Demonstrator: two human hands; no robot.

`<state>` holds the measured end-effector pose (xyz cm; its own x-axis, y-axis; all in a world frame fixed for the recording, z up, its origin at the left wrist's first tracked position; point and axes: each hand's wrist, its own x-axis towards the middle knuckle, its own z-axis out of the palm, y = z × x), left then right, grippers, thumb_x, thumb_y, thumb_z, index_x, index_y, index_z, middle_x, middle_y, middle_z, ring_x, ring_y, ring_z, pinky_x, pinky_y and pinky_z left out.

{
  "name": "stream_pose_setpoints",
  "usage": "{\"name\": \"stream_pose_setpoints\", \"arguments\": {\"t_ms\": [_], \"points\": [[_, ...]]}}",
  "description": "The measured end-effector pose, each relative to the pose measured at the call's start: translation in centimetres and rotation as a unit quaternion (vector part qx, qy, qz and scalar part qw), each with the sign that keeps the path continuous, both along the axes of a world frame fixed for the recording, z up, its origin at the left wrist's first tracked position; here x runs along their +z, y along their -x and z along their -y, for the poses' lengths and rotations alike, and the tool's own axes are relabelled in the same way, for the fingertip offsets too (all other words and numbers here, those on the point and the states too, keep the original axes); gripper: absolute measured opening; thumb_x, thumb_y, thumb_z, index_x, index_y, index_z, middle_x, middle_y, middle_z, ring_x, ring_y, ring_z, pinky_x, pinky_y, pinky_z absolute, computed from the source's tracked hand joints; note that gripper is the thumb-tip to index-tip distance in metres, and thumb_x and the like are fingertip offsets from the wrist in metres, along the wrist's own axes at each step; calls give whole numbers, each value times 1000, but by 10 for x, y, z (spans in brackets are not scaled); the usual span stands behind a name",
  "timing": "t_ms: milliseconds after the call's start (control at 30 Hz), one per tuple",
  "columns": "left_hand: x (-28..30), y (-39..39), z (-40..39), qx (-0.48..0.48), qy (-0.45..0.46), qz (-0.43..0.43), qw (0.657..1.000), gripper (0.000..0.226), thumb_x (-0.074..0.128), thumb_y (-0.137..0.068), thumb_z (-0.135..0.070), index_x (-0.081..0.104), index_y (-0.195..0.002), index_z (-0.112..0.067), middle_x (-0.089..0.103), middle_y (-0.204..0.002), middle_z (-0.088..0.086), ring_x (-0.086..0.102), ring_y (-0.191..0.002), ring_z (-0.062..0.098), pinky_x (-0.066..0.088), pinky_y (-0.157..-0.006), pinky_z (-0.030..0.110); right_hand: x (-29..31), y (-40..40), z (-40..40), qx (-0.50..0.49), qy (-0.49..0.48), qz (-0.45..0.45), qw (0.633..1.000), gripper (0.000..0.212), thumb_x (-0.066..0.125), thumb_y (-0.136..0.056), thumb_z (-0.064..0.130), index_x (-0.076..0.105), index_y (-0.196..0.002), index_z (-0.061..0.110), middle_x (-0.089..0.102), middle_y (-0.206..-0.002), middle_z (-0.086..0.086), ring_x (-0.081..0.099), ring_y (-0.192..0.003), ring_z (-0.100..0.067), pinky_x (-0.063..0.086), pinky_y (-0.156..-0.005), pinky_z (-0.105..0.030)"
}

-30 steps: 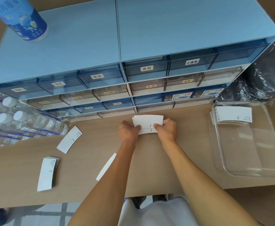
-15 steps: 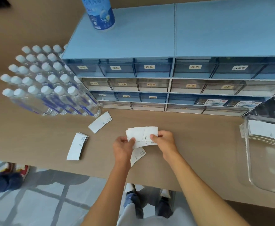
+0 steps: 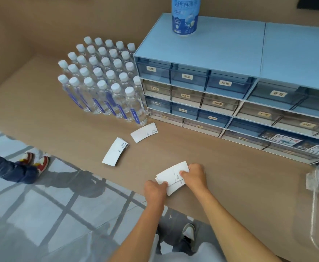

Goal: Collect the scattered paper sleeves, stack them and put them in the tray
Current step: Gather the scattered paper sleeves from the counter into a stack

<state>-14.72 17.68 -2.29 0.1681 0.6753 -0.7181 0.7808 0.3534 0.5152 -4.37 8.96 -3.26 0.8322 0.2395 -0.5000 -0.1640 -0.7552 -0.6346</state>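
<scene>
Both hands, left hand (image 3: 155, 188) and right hand (image 3: 194, 175), pinch the small sleeve stack (image 3: 171, 176) over the near tabletop (image 3: 240, 178); view swings left, revealing another stack (image 3: 115, 152) and single sleeve (image 3: 144, 132) left, tray (image 3: 314, 214) far right.

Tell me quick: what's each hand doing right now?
Left hand: closed, pinching the near-left end of the bundle of paper sleeves.
Right hand: closed, gripping the same bundle's right end.
</scene>
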Motion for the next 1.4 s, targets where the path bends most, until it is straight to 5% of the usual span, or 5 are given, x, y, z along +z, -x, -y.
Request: {"name": "stream_pose_setpoints", "arguments": {"t_ms": [100, 300, 833, 1000, 1400], "points": [[1, -2, 1, 2, 1, -5, 1000, 29, 73, -83, -20, 63, -96, 5, 71, -101, 22, 67, -87, 33, 46, -65, 33, 0, 0, 0, -1, 11, 2, 1000, 39, 70, -78, 18, 41, -51, 14, 54, -66, -7, 50, -65, -24, 41, -61, -28], [0, -3, 2, -1, -11, -23, 1000, 38, 77, -79, -19, 46, -61, -10, 52, -63, 6, 52, -64, 26, 40, -58, 29, 0, -5, 6, -17, 18, -6, 1000, 43, 72, -75, 16, 37, -51, 15, 46, -57, -1, 43, -56, -23, 29, -45, -27], [7, -1, 5, 34, -26, -1, 999, 22, 75, -78, -14, 60, -63, -10, 64, -65, 5, 56, -56, 19, 46, -55, 27, -9, -4, 11, -77, -78, -81, 991, 5, 73, -75, 5, 69, -77, 7, 71, -77, -6, 68, -72, -24, 50, -58, -25], [13, 1, -7, 81, -3, 27, 996, 27, 78, -81, -19, 59, -63, -12, 63, -65, 4, 55, -55, 16, 44, -48, 25, 0, -7, -1, -71, -113, -106, 985, 16, 73, -75, 4, 65, -62, 5, 68, -65, -5, 59, -56, -18, 43, -52, -23], [17, -53, -103, 69, -62, 100, 991, 16, 67, -86, -21, 60, -87, -6, 64, -80, 6, 56, -68, 21, 38, -52, 27, 12, -43, -98, -48, -106, -45, 992, 16, 55, -93, 13, 69, -94, 4, 70, -87, -7, 60, -71, -19, 41, -53, -22]]}}
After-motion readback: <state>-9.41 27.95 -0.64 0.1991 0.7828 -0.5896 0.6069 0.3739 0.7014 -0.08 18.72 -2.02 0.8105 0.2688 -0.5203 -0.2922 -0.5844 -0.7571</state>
